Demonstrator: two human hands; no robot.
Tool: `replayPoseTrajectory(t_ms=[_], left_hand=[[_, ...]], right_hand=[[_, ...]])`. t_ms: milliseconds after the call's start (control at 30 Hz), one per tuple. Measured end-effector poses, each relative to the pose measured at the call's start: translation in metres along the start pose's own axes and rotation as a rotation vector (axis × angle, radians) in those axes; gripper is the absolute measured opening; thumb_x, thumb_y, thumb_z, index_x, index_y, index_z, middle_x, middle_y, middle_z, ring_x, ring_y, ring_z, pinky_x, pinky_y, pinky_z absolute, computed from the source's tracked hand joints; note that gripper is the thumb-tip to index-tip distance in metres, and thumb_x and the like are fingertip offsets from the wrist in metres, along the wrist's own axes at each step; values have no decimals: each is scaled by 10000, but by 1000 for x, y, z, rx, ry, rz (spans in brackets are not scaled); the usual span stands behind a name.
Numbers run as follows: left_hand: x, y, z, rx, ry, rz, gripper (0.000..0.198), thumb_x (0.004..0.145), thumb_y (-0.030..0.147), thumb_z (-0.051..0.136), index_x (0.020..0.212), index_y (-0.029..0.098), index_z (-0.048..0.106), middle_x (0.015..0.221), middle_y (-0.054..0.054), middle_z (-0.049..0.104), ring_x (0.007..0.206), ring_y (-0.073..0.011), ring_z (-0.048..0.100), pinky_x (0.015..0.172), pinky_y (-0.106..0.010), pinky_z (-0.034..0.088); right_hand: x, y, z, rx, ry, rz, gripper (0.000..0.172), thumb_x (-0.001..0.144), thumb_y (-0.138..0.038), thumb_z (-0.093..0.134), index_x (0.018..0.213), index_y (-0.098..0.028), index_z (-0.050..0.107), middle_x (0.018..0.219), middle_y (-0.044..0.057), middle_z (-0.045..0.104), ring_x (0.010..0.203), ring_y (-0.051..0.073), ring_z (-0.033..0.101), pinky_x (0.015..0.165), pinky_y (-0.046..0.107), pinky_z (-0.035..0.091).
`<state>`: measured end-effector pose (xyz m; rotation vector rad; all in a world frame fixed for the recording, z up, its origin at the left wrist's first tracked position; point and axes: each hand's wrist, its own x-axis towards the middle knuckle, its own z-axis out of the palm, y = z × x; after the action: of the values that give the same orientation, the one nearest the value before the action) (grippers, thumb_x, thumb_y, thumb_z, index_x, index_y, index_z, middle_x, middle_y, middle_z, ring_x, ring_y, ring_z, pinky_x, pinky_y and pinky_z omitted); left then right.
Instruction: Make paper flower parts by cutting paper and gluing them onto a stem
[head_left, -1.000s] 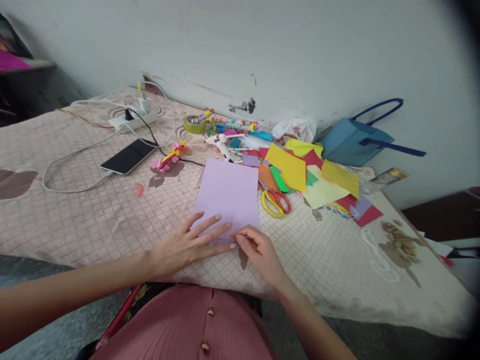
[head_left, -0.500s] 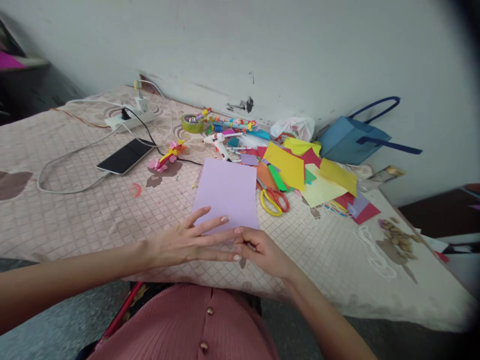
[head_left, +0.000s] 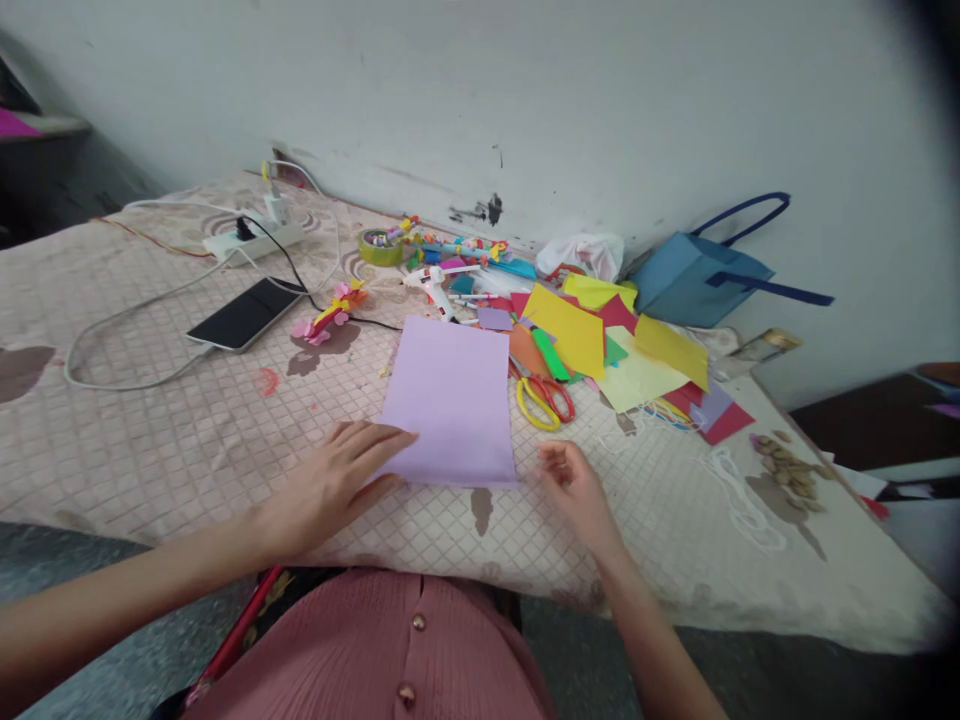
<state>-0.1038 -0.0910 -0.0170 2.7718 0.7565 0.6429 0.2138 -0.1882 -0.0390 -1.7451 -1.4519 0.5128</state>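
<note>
A lilac sheet of paper (head_left: 452, 395) lies flat on the quilted pink cloth (head_left: 172, 430) in front of me. My left hand (head_left: 330, 482) rests flat beside the sheet's near left corner, fingers stretched out and touching its edge. My right hand (head_left: 571, 486) hovers just off the sheet's near right corner, fingers loosely curled and slightly blurred, with nothing visible in them.
Yellow-and-red scissors (head_left: 543, 398) lie right of the sheet, beside a pile of coloured papers (head_left: 600, 345). A glue gun (head_left: 435, 285), tape roll (head_left: 379, 246), phone (head_left: 241, 313) with cable, power strip (head_left: 255, 240) and blue bag (head_left: 697, 280) stand farther back. White string (head_left: 739, 495) lies at right.
Both hands have slid apart off the sheet's near edge: the left moved left to the corner, the right moved right and clear of the paper.
</note>
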Motion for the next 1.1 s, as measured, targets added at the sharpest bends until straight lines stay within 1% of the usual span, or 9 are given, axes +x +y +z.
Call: replayPoseTrajectory(t_ms=[67, 100, 167, 267, 367, 500, 600, 900, 1100], left_hand=[[-2, -5, 5, -103, 32, -145, 339, 868, 288, 507, 1193, 193, 501, 1127, -79, 572, 1029, -215, 531, 897, -375, 432], [-3, -7, 7, -154, 29, -193, 290, 860, 310, 517, 1125, 194, 538, 1094, -70, 574, 1005, -209, 538, 881, -362, 443], [-4, -11, 9, -236, 4, -249, 200, 849, 327, 526, 984, 190, 582, 1036, -57, 572, 952, -195, 547, 846, -341, 457], [-6, -13, 10, -304, -20, -279, 156, 848, 323, 524, 850, 183, 593, 999, -53, 562, 911, -183, 541, 813, -333, 458], [-9, -11, 13, -352, -1, -275, 159, 860, 322, 506, 830, 192, 593, 995, -48, 560, 912, -176, 531, 816, -336, 447], [-12, -10, 25, -271, 76, -284, 151, 813, 334, 568, 775, 189, 585, 971, -40, 569, 874, -179, 527, 796, -347, 433], [-12, -10, 32, -216, 134, -321, 175, 825, 294, 538, 697, 175, 548, 923, -37, 577, 825, -167, 524, 760, -332, 432], [-10, -7, 26, -132, 141, -357, 203, 803, 277, 551, 639, 173, 494, 929, -48, 574, 854, -191, 533, 781, -375, 441], [-15, -11, 32, -128, 171, -378, 197, 781, 296, 584, 645, 176, 507, 944, -45, 566, 859, -192, 537, 791, -379, 436]], right_hand=[[-7, -2, 3, -27, -136, -51, 185, 807, -283, 564, 973, -202, 577, 911, 51, 592, 828, 187, 549, 690, 303, 431], [-9, -5, 5, -48, -175, -81, 157, 812, -271, 560, 953, -207, 589, 917, 51, 594, 850, 191, 544, 707, 308, 429], [-11, -12, 10, -79, -194, -130, 117, 804, -257, 582, 910, -210, 597, 917, 47, 591, 883, 197, 528, 740, 319, 423], [-12, -18, 18, -115, -163, -165, 57, 810, -254, 587, 785, -205, 575, 813, 29, 577, 838, 196, 512, 747, 330, 412], [-12, -19, 26, -179, -108, -173, 142, 835, -255, 555, 705, -202, 535, 735, 20, 551, 775, 193, 493, 708, 328, 397], [-13, -15, 33, -248, -69, -177, 148, 840, -258, 546, 705, -200, 526, 730, 20, 544, 763, 192, 485, 699, 326, 382], [-14, -13, 38, -311, -15, -179, 178, 842, -280, 540, 689, -199, 502, 716, 17, 533, 739, 187, 475, 690, 324, 372], [-16, -16, 43, -403, 43, -165, 243, 848, -315, 533, 650, -208, 442, 689, 12, 498, 718, 186, 438, 685, 327, 355], [-19, -13, 44, -407, 81, -155, 225, 850, -291, 516, 657, -211, 433, 686, 11, 484, 713, 188, 429, 686, 330, 347]])
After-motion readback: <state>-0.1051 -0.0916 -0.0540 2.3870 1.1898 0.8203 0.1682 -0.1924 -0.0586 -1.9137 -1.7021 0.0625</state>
